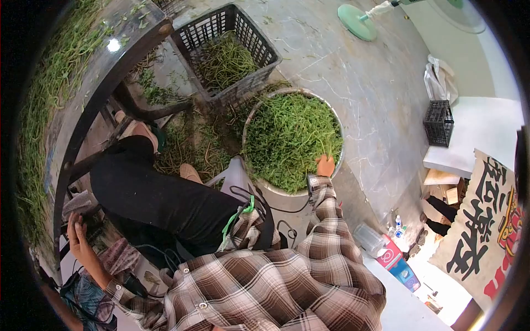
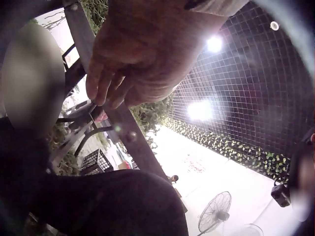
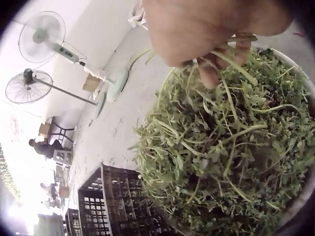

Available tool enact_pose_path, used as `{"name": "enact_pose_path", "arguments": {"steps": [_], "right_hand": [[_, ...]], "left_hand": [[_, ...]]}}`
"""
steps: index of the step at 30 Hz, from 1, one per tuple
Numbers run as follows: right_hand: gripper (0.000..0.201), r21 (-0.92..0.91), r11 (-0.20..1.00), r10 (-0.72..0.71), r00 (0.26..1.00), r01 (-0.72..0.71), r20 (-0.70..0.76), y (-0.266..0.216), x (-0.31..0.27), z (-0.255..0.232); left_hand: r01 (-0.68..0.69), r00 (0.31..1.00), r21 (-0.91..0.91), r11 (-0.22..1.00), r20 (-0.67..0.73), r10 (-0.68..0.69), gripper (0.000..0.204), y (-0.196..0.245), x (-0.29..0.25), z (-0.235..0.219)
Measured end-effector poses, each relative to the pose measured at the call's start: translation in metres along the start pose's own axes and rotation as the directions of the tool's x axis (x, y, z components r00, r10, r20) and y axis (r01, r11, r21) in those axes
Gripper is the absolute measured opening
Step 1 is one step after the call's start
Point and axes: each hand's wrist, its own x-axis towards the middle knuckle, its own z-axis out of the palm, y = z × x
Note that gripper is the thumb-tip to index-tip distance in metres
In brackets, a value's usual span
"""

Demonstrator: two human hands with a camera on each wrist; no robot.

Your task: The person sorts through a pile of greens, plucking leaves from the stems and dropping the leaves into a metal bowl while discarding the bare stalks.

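Note:
A round metal basin heaped with leafy green stems stands on the floor. Over its near right edge is my right hand; in the right wrist view the fingers of that hand curl round several pale green stems above the heap. My left hand is raised beside the table edge at the left of the head view, with nothing seen in it. The left wrist view shows the left hand with its fingers loosely bent near the dark table edge.
Beyond the basin a black crate holds long stems. Greens cover the tabletop on the left, and loose stems lie on the floor near the feet. A fan base stands at the top; a cable runs below the basin.

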Motion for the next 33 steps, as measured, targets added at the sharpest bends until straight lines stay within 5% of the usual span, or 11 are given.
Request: {"name": "enact_pose_path", "arguments": {"steps": [3, 10, 12, 14, 16, 18, 21, 28, 30, 32, 33], "right_hand": [[0.018, 0.447, 0.88, 0.132, 0.987, -0.161, 0.095, -0.005, 0.003, -0.008], [0.018, 0.51, 0.839, 0.253, 0.966, -0.191, -0.055, -0.005, 0.015, -0.024], [0.018, 0.496, 0.849, 0.205, 0.979, -0.184, 0.013, -0.006, 0.013, -0.02], [0.019, 0.619, 0.66, 0.246, 0.902, -0.424, 0.355, -0.015, 0.006, -0.009], [0.022, 0.506, 0.792, 0.19, 0.926, -0.341, 0.327, -0.02, 0.003, 0.009], [0.023, 0.476, 0.792, 0.26, 0.917, -0.382, 0.303, -0.004, 0.013, 0.042], [0.041, 0.09, 0.986, 0.14, 0.99, -0.137, -0.025, 0.026, 0.029, 0.093], [0.048, -0.142, 0.957, 0.272, 0.953, -0.253, 0.134, -0.023, 0.02, 0.083], [0.048, 0.027, 0.957, 0.282, 0.951, -0.287, 0.125, -0.025, 0.01, 0.075], [0.043, 0.242, 0.945, 0.216, 0.976, -0.219, 0.04, 0.005, 0.023, 0.084], [0.037, -0.031, 0.978, -0.2, 0.971, 0.206, 0.131, 0.026, 0.032, 0.075]], "left_hand": [[0.011, 1.0, 0.007, 1.0, 0.0, -0.011, 0.039, 0.001, -0.002, -0.001], [0.036, 0.999, -0.046, 0.998, 0.015, -0.036, 0.037, -0.008, -0.003, -0.004], [0.043, 0.999, -0.037, 0.998, 0.019, -0.042, 0.037, -0.005, -0.004, -0.003], [0.053, 0.998, 0.0, 0.999, 0.017, -0.053, 0.036, 0.002, -0.005, 0.001], [0.054, 0.998, 0.0, 0.999, 0.012, -0.054, 0.037, 0.005, -0.005, 0.002], [0.054, 0.999, 0.002, 0.999, 0.003, -0.054, 0.037, 0.007, -0.005, 0.001], [0.038, 0.999, -0.002, 0.999, 0.025, -0.038, 0.037, 0.006, -0.003, -0.003], [0.055, 0.998, 0.023, 0.998, 0.029, -0.056, 0.036, 0.015, -0.005, -0.005], [0.051, 0.998, 0.026, 0.998, 0.033, -0.052, 0.036, 0.021, -0.004, -0.004], [0.056, 0.998, 0.006, 0.998, 0.029, -0.056, 0.035, 0.022, -0.004, 0.0], [0.059, 0.998, 0.003, 0.998, 0.031, -0.059, 0.035, 0.019, -0.004, 0.001]]}}
